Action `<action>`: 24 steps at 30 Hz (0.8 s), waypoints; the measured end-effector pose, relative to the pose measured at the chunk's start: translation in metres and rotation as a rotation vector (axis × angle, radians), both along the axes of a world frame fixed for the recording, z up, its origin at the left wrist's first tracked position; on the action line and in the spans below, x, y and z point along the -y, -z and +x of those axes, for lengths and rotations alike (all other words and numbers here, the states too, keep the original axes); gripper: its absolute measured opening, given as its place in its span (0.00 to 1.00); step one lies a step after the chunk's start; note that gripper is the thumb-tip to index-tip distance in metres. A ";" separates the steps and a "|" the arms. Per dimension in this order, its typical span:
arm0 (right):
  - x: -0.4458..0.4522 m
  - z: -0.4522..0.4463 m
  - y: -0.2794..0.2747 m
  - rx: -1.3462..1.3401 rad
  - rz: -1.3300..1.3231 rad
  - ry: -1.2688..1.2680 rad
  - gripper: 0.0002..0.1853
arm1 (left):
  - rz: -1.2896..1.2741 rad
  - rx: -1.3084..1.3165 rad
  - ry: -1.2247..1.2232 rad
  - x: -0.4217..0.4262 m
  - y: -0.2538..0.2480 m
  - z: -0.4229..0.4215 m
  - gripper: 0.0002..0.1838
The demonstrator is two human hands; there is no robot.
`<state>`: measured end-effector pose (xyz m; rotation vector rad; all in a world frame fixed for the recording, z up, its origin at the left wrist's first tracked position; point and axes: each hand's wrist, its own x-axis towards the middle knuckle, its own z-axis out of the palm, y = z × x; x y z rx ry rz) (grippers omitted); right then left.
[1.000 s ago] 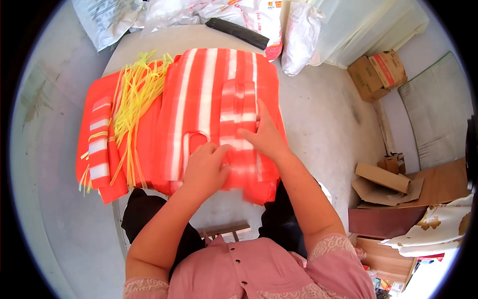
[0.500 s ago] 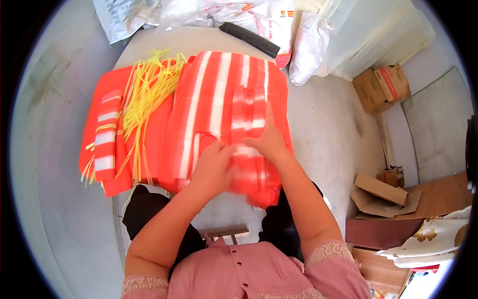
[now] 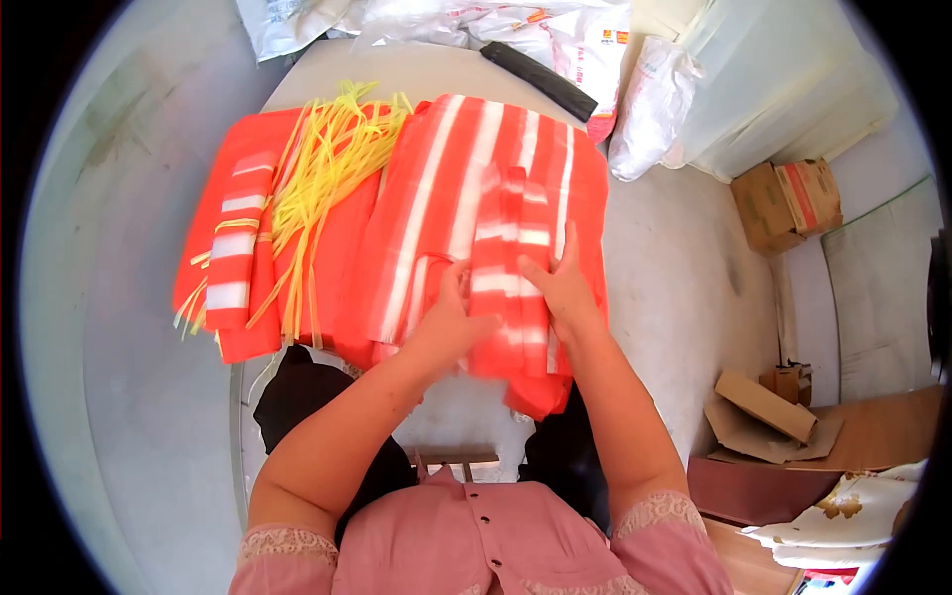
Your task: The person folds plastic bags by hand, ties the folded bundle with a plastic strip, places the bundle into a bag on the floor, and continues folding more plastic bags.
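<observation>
A folded bundle of red-and-white striped plastic bags lies lengthwise on a wide stack of the same striped bags. My left hand grips the bundle's left edge, its fingertips partly hidden. Along the right edge, my right hand holds the bundle with its thumb on top and fingers stretched along the side. The near end of the bundle is loose and slightly blurred. To the left, a rolled striped bundle bound with yellow ties lies beside a heap of yellow plastic strips.
Behind the stack, a black roll lies near white printed sacks. A white plastic-wrapped package stands at the back right. Cardboard boxes sit farther right, and an opened carton lies nearer on the right.
The view has shifted, so the table items appear farther right. My left hand has come against the bundle's left edge, and the folded bundle looks narrower between my hands.
</observation>
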<state>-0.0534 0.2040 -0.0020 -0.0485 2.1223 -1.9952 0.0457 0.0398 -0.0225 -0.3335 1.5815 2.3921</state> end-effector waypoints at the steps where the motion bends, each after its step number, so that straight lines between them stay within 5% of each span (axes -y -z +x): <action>1: 0.000 0.005 -0.003 0.055 -0.018 -0.020 0.65 | -0.069 -0.004 0.025 0.002 0.001 0.001 0.57; 4: 0.005 0.022 -0.018 0.262 0.088 0.002 0.66 | -0.389 -0.001 0.155 0.010 -0.023 0.007 0.58; 8: 0.010 0.030 -0.030 0.226 0.007 -0.100 0.65 | -0.503 -0.001 0.217 0.018 -0.037 0.013 0.53; 11: 0.013 0.032 -0.030 0.175 -0.056 -0.067 0.66 | -0.497 -0.137 0.116 0.041 -0.028 0.011 0.39; 12: 0.014 0.034 -0.035 0.186 -0.087 -0.053 0.66 | -0.638 -0.103 -0.058 0.051 -0.042 0.011 0.22; 14: 0.013 0.034 -0.036 0.199 -0.130 -0.039 0.65 | -0.800 -0.252 -0.415 0.091 -0.004 0.000 0.13; 16: 0.011 0.033 -0.033 0.203 -0.156 -0.040 0.63 | -1.280 -0.393 -0.522 0.141 -0.005 0.006 0.12; 24: 0.014 0.031 -0.033 0.224 -0.192 -0.022 0.62 | -1.653 -0.121 -0.355 0.181 0.032 0.021 0.10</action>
